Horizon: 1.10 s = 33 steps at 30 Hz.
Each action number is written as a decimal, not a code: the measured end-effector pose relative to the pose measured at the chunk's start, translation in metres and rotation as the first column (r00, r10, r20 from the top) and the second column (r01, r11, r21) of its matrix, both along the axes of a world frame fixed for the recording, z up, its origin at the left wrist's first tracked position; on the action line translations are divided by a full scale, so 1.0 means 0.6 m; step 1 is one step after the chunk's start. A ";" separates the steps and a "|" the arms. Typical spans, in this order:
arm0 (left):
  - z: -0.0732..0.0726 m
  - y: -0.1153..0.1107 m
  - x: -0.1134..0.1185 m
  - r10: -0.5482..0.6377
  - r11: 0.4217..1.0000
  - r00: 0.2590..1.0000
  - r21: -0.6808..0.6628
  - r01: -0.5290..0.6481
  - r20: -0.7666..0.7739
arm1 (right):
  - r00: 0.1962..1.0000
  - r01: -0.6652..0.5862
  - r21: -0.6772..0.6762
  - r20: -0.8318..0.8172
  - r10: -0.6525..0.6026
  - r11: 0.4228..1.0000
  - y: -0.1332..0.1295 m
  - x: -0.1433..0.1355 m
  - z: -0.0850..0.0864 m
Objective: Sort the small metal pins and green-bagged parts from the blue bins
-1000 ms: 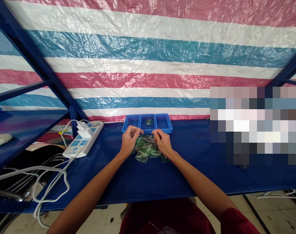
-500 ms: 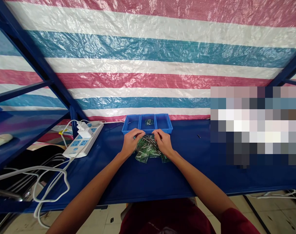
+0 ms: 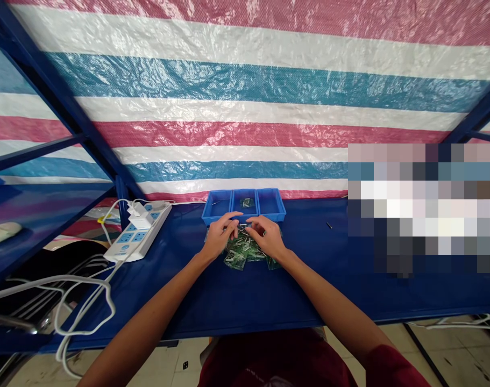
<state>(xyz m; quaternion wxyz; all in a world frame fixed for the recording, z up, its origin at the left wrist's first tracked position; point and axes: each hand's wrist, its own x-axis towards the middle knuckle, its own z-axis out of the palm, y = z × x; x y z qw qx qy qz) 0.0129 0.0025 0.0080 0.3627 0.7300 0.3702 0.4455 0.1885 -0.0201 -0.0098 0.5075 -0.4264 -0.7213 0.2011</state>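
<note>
A pile of small green plastic packets and thin metal pieces (image 3: 246,250) lies on the blue table. Over its upper left part is my left hand (image 3: 220,235), fingers bent, thumb and fingertips near a thin shiny piece (image 3: 242,224). My right hand (image 3: 267,235) faces it from the right, fingers curved over the pile. Whether either hand grips the thin piece is too small to tell. Just beyond the hands stands a blue tray with three compartments (image 3: 245,218); a small green packet (image 3: 247,202) lies in the middle one.
A white power strip (image 3: 137,236) with a plugged-in adapter (image 3: 140,216) lies to the left, with white cables (image 3: 107,285) beside it. A small dark piece (image 3: 329,225) is on the table (image 3: 245,306) at right. Blue metal posts flank the striped sheet.
Both hands have shifted inward, their fingertips now closer together. The fingers of both hands have spread somewhat from their earlier pinched shape, and a thin shiny piece shows between them.
</note>
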 end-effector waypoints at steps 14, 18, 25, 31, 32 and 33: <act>0.004 0.000 0.000 0.070 0.994 0.997 0.082 -0.068 -0.031 | 0.993 0.112 -0.005 -0.046 -0.112 0.994 -0.001 0.000 0.007; 0.004 0.000 0.000 0.067 0.991 0.994 0.122 -0.056 -0.085 | 0.993 0.113 -0.036 -0.032 -0.114 0.993 -0.002 0.001 0.009; 0.006 -0.002 0.000 0.073 0.994 0.997 0.080 -0.071 -0.020 | 0.998 0.031 0.001 -0.047 -0.031 1.000 0.000 0.001 0.006; 0.005 -0.002 0.003 0.131 0.990 0.985 0.038 -0.136 0.114 | 0.999 0.029 -0.018 -0.045 -0.030 0.999 0.002 -0.002 0.000; 0.004 -0.002 0.004 0.132 0.990 0.983 0.035 -0.137 0.126 | 0.998 0.027 -0.028 -0.053 -0.029 0.999 0.002 -0.003 -0.001; 0.004 -0.002 0.005 0.131 0.990 0.982 0.034 -0.137 0.134 | 0.998 0.024 -0.035 -0.056 -0.026 0.999 0.003 -0.003 -0.001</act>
